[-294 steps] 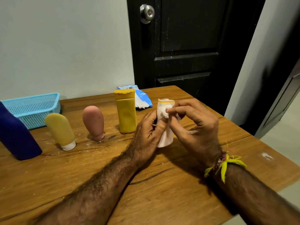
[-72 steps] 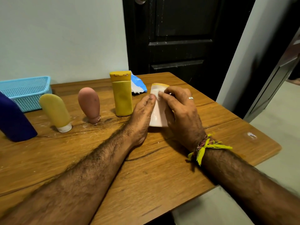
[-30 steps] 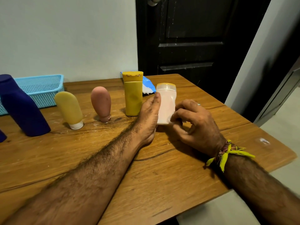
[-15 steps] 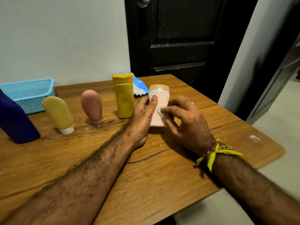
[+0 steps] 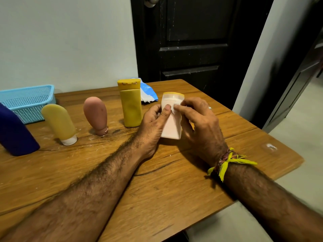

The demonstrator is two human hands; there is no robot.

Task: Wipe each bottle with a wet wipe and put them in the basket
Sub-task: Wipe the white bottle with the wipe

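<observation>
A pale pink bottle (image 5: pixel 171 126) with a yellow cap stands upright on the wooden table (image 5: pixel 157 186). My left hand (image 5: pixel 152 124) grips its left side, thumb on the front. My right hand (image 5: pixel 199 124) holds its right side, fingers pressing a white wet wipe (image 5: pixel 174 106) against the upper front. To the left stand a mustard yellow bottle (image 5: pixel 131 103), a pink tube (image 5: pixel 95 114), a pale yellow tube (image 5: pixel 59 123) and a dark blue bottle (image 5: pixel 15 133). The light blue basket (image 5: pixel 28 100) sits at the far left back.
A blue and white wet wipe pack (image 5: pixel 148 93) lies behind the mustard bottle. A black door (image 5: pixel 192 37) stands behind the table. The table's right edge drops to the floor (image 5: pixel 300 123).
My right hand has slid up from the bottle's lower half to near its cap, with the wipe under the fingers. The left hand keeps its grip.
</observation>
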